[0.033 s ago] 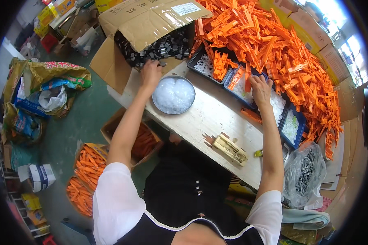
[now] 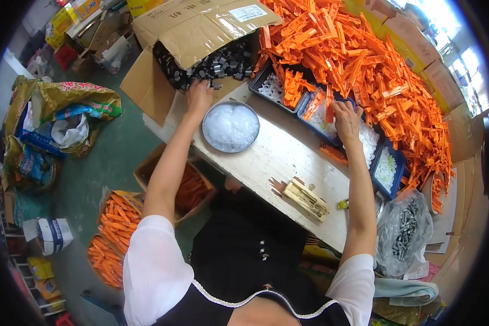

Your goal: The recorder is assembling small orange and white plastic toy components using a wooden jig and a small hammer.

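My left hand [image 2: 199, 99] reaches to the mouth of a cardboard box [image 2: 201, 24], its bent fingers among small black and grey metallic parts [image 2: 225, 64]; the fingertips are partly hidden. Over a blue tray of small white pieces, my right hand [image 2: 346, 120] has its fingers closed at a narrow orange plastic piece [image 2: 329, 104]. Left of that hand, another orange piece [image 2: 314, 104] lies on the tray. Between my hands, a round metal dish [image 2: 205, 138] on the bench contains translucent, whitish contents [image 2: 232, 125] that I cannot make out clearly.
A large heap of orange plastic pieces [image 2: 353, 54] covers the bench's far side. On the white bench [image 2: 255, 168] lies a cream-coloured tool [image 2: 305, 199]. A clear bag of metal parts [image 2: 405, 233] stands at right. Boxes of orange pieces [image 2: 119, 220] stand at lower left.
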Action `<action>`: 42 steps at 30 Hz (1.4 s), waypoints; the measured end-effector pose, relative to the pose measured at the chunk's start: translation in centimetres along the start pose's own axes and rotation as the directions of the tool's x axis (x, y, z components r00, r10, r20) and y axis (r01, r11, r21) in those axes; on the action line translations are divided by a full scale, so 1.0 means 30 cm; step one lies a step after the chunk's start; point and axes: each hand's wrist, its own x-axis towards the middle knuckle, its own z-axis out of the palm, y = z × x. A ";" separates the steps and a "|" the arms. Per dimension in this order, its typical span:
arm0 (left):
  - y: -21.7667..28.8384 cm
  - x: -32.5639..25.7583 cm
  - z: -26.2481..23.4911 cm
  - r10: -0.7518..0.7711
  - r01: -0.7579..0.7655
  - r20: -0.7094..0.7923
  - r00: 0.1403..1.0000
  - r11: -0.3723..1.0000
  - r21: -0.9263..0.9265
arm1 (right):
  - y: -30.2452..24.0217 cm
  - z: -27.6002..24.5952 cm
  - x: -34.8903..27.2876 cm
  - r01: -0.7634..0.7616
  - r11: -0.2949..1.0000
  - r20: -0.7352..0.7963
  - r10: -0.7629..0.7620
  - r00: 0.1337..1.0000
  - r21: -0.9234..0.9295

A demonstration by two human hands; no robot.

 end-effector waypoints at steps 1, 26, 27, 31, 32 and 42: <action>-0.033 0.011 0.027 -0.042 0.041 0.022 0.999 0.999 0.022 | 0.000 -0.011 0.005 0.004 1.000 -0.007 -0.004 1.000 -0.005; -0.168 -0.091 -0.152 -0.109 0.143 0.112 0.988 0.918 -0.370 | -0.415 -0.406 -0.523 -0.111 0.933 0.365 -0.023 0.931 0.343; -0.112 -0.085 -0.182 -0.233 0.328 0.233 0.944 0.712 -0.621 | -0.426 -0.396 -0.529 -0.139 0.931 0.377 0.002 0.926 0.338; 0.176 -0.152 -0.240 -0.027 0.468 0.483 0.875 0.300 -0.831 | -0.501 -0.373 -0.552 -0.098 0.978 0.268 0.046 0.962 0.184; 0.228 -0.175 -0.236 0.059 0.508 0.532 0.845 0.223 -0.832 | -0.536 -0.381 -0.556 -0.140 0.983 0.333 0.094 0.938 0.116; 0.535 -0.370 -0.150 0.325 0.735 0.804 0.497 0.334 -0.590 | -0.584 -0.349 -0.581 -0.242 0.952 0.292 0.182 0.939 0.187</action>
